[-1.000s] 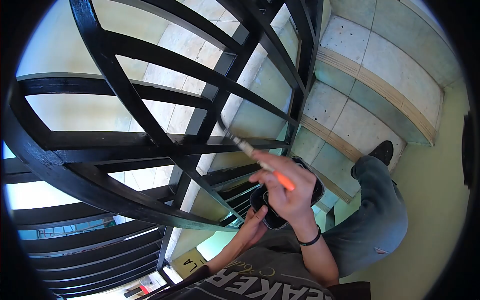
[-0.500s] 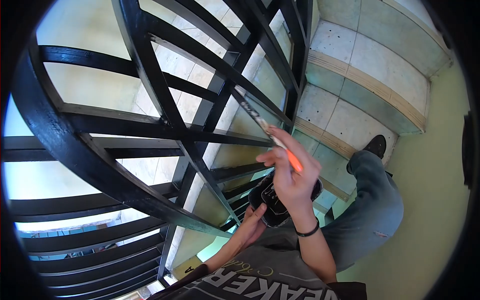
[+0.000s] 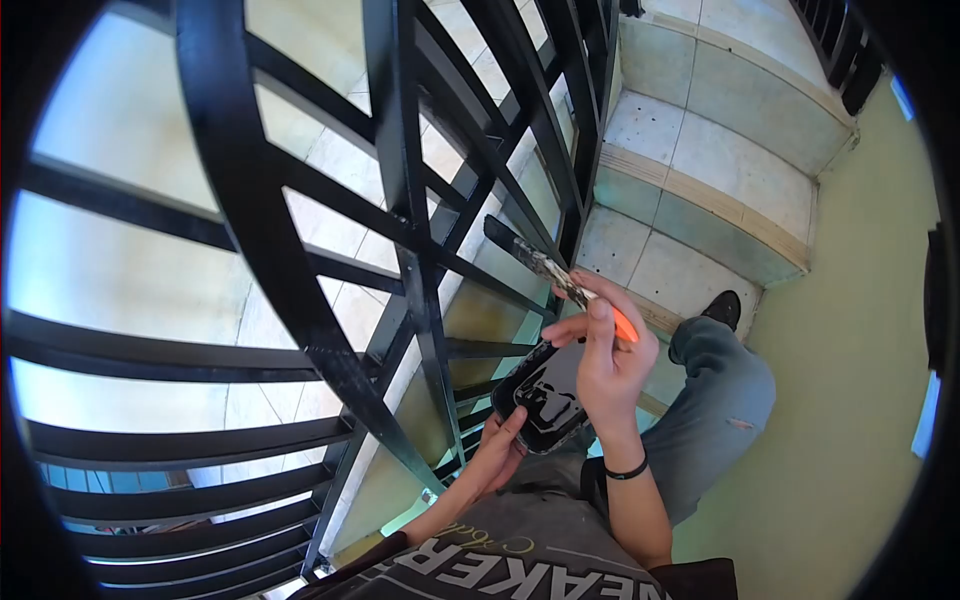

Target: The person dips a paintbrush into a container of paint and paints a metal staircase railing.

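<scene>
My right hand (image 3: 612, 345) is closed round the orange-ended handle of a paintbrush (image 3: 540, 262). Dark paint coats the brush's bristle end, which points up and left toward the black metal railing (image 3: 425, 285); I cannot tell whether it touches a bar. Lower down, my left hand (image 3: 500, 450) grips the near left edge of a black tray (image 3: 545, 440), thumb over the rim. Glossy black paint (image 3: 550, 395) lies in the tray. Part of the tray's right side is hidden behind my right hand.
Tiled stairs (image 3: 700, 225) with ribbed beige edges rise at the upper right, speckled with dark spots. A pale green wall (image 3: 850, 400) runs along the right. My shoe (image 3: 722, 308) rests on a step. Light floor tiles (image 3: 270, 390) show through the railing.
The brush has moved down and slightly right, its tip lower against the railing. More of the tray's paint shows. My view of the railing and stairs has shifted.
</scene>
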Motion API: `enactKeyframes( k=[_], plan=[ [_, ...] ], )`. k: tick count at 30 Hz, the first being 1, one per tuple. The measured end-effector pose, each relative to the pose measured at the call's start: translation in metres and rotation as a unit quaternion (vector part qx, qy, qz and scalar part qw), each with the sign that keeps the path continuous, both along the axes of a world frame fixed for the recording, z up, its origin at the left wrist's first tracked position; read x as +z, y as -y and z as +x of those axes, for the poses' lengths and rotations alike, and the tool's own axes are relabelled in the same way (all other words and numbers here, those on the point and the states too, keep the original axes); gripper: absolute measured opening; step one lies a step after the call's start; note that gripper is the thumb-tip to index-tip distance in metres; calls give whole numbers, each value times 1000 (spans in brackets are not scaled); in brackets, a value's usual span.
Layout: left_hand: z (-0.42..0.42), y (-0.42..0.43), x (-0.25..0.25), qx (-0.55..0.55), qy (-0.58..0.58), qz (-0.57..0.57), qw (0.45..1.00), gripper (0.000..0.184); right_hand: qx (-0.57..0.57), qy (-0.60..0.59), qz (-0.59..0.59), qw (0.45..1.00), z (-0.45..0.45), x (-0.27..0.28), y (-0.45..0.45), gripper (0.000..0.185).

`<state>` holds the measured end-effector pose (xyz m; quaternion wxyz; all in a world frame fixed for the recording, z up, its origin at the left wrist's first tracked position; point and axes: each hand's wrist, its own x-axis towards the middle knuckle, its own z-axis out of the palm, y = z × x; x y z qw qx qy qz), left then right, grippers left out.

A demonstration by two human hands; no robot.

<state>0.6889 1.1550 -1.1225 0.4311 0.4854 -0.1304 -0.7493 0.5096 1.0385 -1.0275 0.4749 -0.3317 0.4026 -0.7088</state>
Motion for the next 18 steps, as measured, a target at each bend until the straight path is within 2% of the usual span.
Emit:
enactKeyframes(
  k=[3,5,9,12,15,18],
  plan=[
    [-1,-2,14,12,1,5,1000,37,-3,-16,-23,1000,-4,7,-24,31],
    [3,-5,20,17,-3,-2,1000,39,-8,-4,-37,999,-4,14,-33,32],
    [14,-17,25,18,-5,-14,1000,42,-31,-53,-100,993,-3,38,-39,35],
    [21,-28,29,19,-6,-26,999,44,-62,-168,-150,972,-7,51,-36,43],
    [23,-34,31,28,-18,-48,998,44,-77,-199,-194,958,-3,63,-21,30],
    [21,-42,32,44,-29,-55,997,45,-46,-364,-232,901,8,58,-26,26]
  ],
)
